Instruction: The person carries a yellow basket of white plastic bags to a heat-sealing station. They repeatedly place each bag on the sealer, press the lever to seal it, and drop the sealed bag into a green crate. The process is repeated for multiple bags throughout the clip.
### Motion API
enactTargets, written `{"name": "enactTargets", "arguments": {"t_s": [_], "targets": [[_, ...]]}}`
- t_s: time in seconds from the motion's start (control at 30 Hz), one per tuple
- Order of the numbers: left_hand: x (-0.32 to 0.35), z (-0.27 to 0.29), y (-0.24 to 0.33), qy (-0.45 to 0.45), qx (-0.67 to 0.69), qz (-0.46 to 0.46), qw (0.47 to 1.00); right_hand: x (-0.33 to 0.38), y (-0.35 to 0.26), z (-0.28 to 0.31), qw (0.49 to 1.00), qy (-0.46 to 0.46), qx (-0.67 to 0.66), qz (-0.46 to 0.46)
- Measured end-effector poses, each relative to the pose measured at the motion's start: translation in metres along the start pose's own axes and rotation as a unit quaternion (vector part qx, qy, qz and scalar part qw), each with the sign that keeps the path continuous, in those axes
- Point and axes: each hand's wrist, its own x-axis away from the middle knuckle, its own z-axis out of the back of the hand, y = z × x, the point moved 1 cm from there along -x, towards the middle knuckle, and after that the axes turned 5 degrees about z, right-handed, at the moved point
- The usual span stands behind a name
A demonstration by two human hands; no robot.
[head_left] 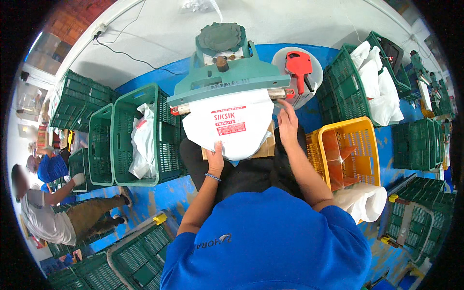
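My left hand (215,157) pinches the lower edge and my right hand (288,122) presses flat near the upper right corner of the soft, light, slippery-looking white printed plastic bag (229,126) under the green sealing machine (227,79).

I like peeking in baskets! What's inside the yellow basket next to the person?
Inside the yellow basket you can see orange divider walls and nothing else. The person's right forearm covers its near left corner, so that bit stays hidden.
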Motion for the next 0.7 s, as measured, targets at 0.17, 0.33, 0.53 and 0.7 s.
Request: {"name": "enactTargets", "arguments": {"t_s": [0.17, 0.33, 0.53, 0.7], "targets": [[0.002, 0.000, 0.004, -0.015, -0.017, 0.002, 1.000, -0.071, 0.027, -0.011, 0.946, -0.068, 0.227, 0.221], [0.000, 0.002, -0.001, -0.026, -0.027, -0.012, 0.999, -0.093, 0.024, -0.015, 0.977, -0.203, -0.017, 0.069], [0.003, 0.013, -0.008, -0.082, -0.072, -0.012, 0.994, -0.024, -0.018, -0.004, 0.983, 0.080, -0.122, -0.110], [-0.004, 0.020, 0.007, -0.069, -0.016, -0.019, 0.997, 0.011, -0.020, -0.024, 0.984, -0.101, -0.094, -0.110]]}}
